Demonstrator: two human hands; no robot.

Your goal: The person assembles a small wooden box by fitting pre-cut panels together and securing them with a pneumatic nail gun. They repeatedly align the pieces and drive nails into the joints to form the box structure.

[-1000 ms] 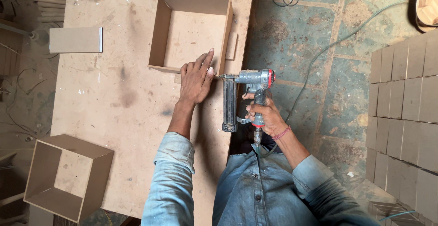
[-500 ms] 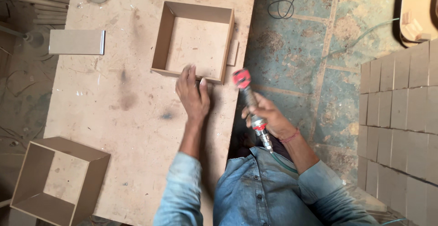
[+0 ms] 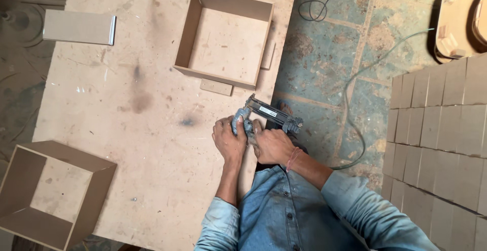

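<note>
Fingers of the left hand (image 3: 229, 138) curl around the grey body of a pneumatic nail gun (image 3: 268, 115), just right of centre frame, while the right hand (image 3: 271, 145) closes on the same tool from the other side, knuckles up, fingers wrapped under it. Both hands grasp the gun; neither lies free. The tool sits at the right edge of the workbench (image 3: 127, 129), its long black magazine slanting toward the lower right over the floor, its hose (image 3: 355, 104) looping across the tiles.

As a judgement, handling the gun well here means keeping its nose turned away from both palms and fingers off the trigger while the two hands work so close together.

Both forearms rise from the lower centre, sleeves of blue denim, the wrists meeting in a narrow V; a red thread circles the right wrist.

Above the hands, a square open box frame (image 3: 223, 35) rests on the bench with a small flat offcut (image 3: 216, 86) touching its near wall. A second frame (image 3: 50, 195) lies at lower left, a flat board (image 3: 78, 27) at upper left, stacked panels (image 3: 441, 144) at right.
</note>
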